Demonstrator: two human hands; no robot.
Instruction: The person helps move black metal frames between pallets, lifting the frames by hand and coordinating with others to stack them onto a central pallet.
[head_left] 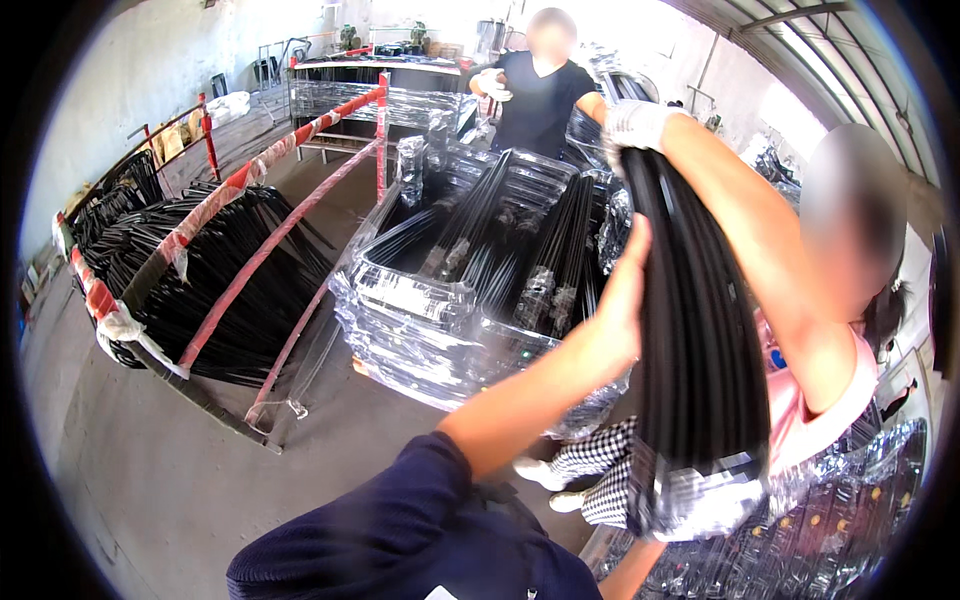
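Note:
A thick bundle of long black strips (690, 320) stands tilted in front of me on the right, its lower end bound in clear plastic wrap (705, 498). My left hand (630, 270) grips the bundle's left edge near the top, thumb along the side and fingers hidden behind it. From below, my right forearm (632, 572) reaches the wrapped lower end; the hand itself is hidden there. At the top, a white-gloved hand (640, 128) of a person in pink clasps the same bundle.
A plastic-wrapped crate (430, 330) holds more black strip bundles. On the left, a red-and-black metal rack (210, 330) contains loose black strips. A person in a black T-shirt (540, 100) stands behind the crate. Wrapped goods (850, 520) lie at lower right.

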